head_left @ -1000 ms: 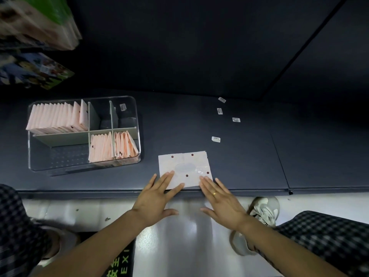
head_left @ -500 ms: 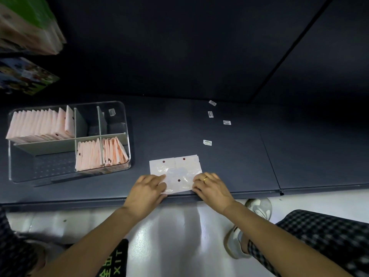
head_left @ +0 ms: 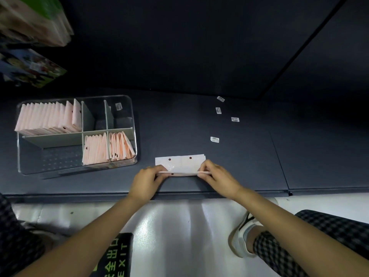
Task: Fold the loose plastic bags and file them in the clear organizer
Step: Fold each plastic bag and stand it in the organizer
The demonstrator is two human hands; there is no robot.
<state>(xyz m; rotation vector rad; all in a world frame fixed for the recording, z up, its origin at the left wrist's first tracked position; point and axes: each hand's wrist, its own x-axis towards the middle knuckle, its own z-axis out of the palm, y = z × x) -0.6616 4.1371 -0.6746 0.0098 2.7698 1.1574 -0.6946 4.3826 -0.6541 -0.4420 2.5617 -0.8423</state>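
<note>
A pale plastic bag (head_left: 180, 162) with small dark dots lies on the dark shelf (head_left: 229, 166), its near edge lifted and turned over towards the back. My left hand (head_left: 148, 177) pinches the left end of that raised edge. My right hand (head_left: 216, 174) pinches the right end. The clear organizer (head_left: 30, 168) stands to the left, with rows of folded pink bags (head_left: 48, 118) standing in its back left compartment and in two front compartments (head_left: 107, 149).
Several small white labels (head_left: 214, 139) lie on the shelf behind and right of the bag. Packaged goods (head_left: 34, 23) hang at the top left. The shelf's front edge (head_left: 179, 194) runs just below my wrists, with a white floor and my shoe (head_left: 242, 234) beneath.
My hands went from lying flat by the bag's near edge to pinching it, and they have raised and turned that edge away from me. The bag now looks half as deep.
</note>
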